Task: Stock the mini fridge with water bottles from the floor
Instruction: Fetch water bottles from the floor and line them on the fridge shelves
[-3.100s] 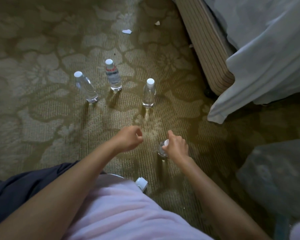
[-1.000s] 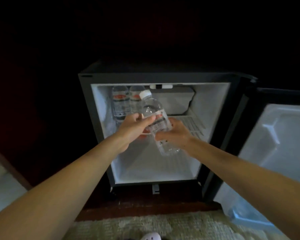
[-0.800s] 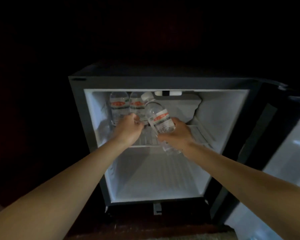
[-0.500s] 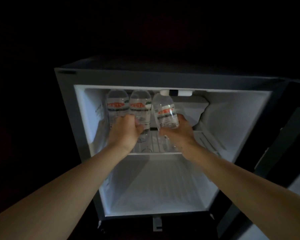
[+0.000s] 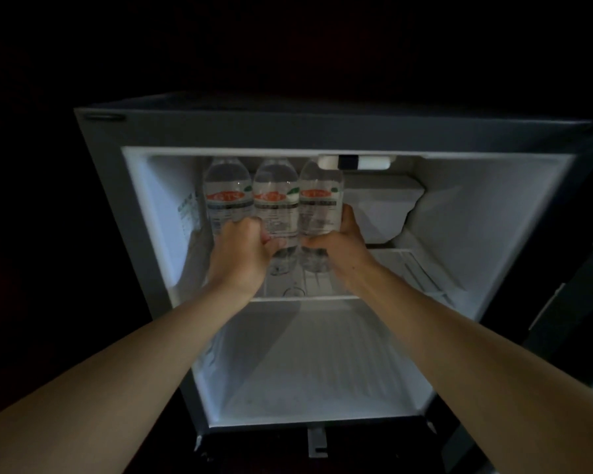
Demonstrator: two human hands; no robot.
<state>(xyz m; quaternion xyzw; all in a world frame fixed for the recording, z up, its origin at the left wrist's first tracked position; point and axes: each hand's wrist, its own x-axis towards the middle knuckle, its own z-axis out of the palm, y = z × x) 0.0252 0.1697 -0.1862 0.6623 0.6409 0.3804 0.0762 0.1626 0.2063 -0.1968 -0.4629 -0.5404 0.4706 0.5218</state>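
Head view: the mini fridge [image 5: 288, 131] stands open, and the change is all on its upper shelf [image 5: 408, 268], at about 11 o'clock in the white interior. Furthest left, the left bottle [image 5: 227, 196] stands upright near the side wall, as it did a second ago, with the middle bottle [image 5: 275, 200] touching it on its 3 o'clock side. The left hand [image 5: 243, 249] is bunched in front of their lower halves, thumb against the middle bottle. The back of the hand hides the fingers, so I cannot tell whether its grip is round a bottle or only steadying the pair. Next comes what has moved: the right bottle [image 5: 320, 196]. A second ago it leaned out in front of the opening between both hands, and half a second ago it was still tilted. Now it stands upright in line with the other two, its side against the middle bottle and its cap just under the lamp fitting [image 5: 363, 162] at 12 o'clock. The right hand [image 5: 344, 241] has its grip clamped on this bottle's lower half, thumb on the 3 o'clock side and fingers wrapped across the front. Whether the base already sits on the shelf is hidden. Further right, the freezer box [image 5: 380, 206] sits at 1 o'clock, with the shelf running on beneath it. I judge this bottle all but stocked: only letting go remains, then a return to the floor, where several bottles stood on the carpet three seconds ago.
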